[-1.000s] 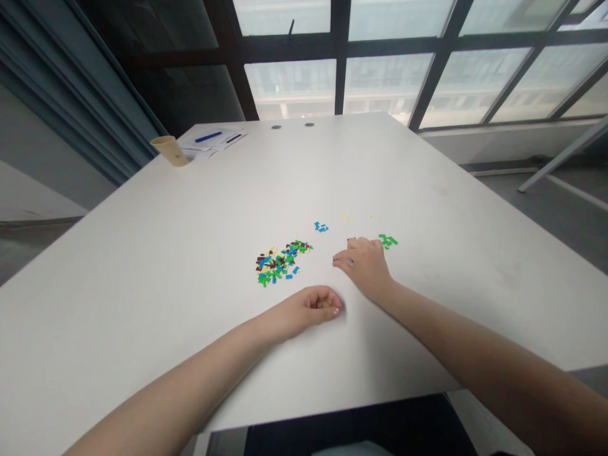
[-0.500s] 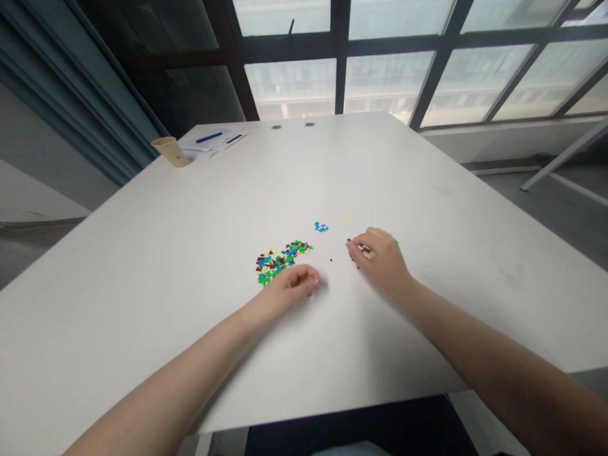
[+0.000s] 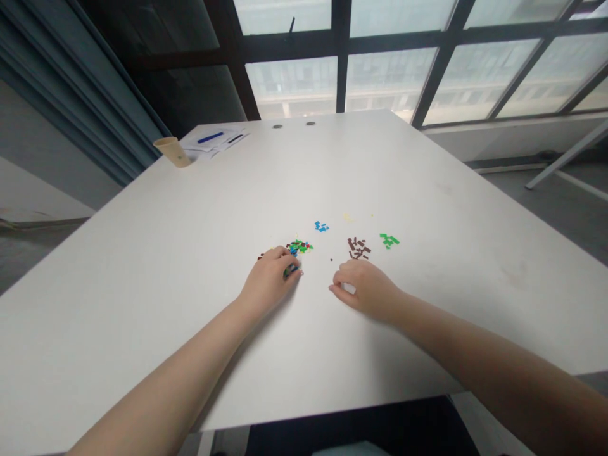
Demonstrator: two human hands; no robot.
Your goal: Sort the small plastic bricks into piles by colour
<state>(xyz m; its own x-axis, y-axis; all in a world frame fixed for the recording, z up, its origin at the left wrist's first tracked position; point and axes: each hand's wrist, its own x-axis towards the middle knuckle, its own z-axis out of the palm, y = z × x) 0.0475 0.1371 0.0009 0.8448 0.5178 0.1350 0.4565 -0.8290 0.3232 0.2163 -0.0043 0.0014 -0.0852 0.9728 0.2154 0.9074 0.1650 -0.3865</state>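
A mixed pile of tiny coloured pieces (image 3: 299, 246) lies in the middle of the white table (image 3: 142, 266). My left hand (image 3: 269, 279) rests on the pile's near part with fingers curled over the pieces, hiding much of it. To the right lie small sorted groups: brown pieces (image 3: 358, 247), green pieces (image 3: 389, 240), blue pieces (image 3: 322, 226) and a few pale yellow ones (image 3: 347, 218). My right hand (image 3: 365, 291) lies on the table just in front of the brown group, fingers curled loosely; whether it holds a piece is hidden.
A tan paper cup (image 3: 173, 151) stands at the far left edge of the table, next to papers with a blue pen (image 3: 210, 137). Large windows run behind the table. The table's near edge is close to my body.
My left hand slid forward onto the mixed pile. My right hand drew back toward me, uncovering a group of brown pieces where it had been.
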